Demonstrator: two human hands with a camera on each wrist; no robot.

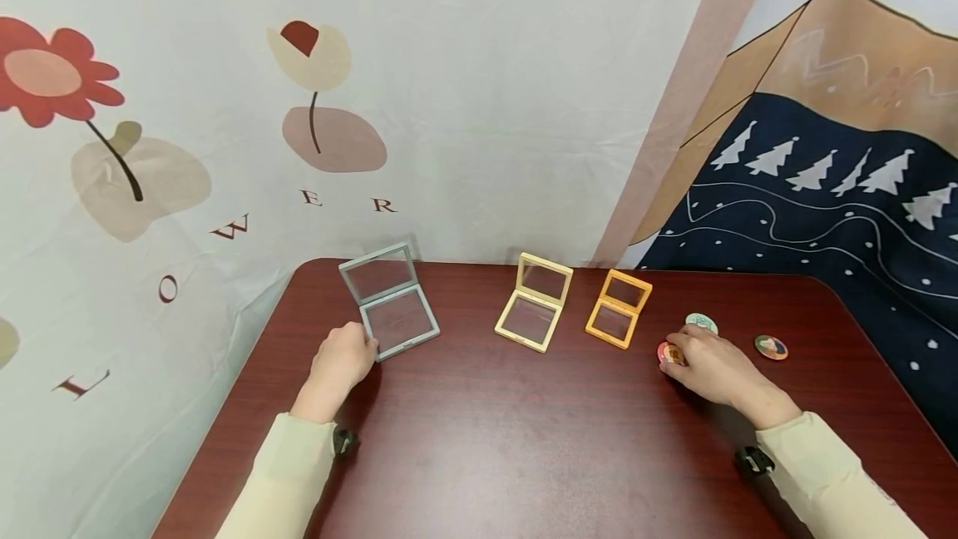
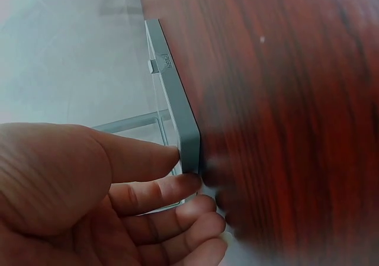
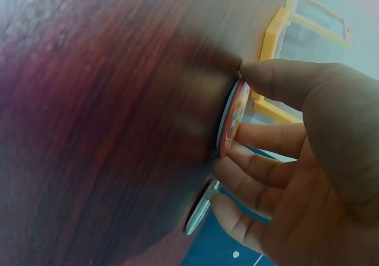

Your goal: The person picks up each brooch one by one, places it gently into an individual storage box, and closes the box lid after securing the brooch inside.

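Note:
My left hand (image 1: 343, 363) pinches the near left corner of an open grey-green hinged case (image 1: 400, 318) with clear panels. The left wrist view shows thumb and forefinger on that corner of the case's frame (image 2: 172, 88). On the right, my right hand (image 1: 720, 366) reaches down over a red round badge (image 1: 669, 353) on the table. In the right wrist view, thumb and fingers grip the badge (image 3: 233, 118) from opposite edges. A pale green round badge (image 1: 701, 322) lies just behind that hand, and a multicoloured one (image 1: 771, 347) lies to its right.
A pale yellow open case (image 1: 530, 321) and a smaller orange one (image 1: 614, 325) stand between the hands, lids raised toward the back. They rest on a dark red wooden table (image 1: 524, 439). A printed cloth (image 1: 479, 106) hangs right behind the back edge.

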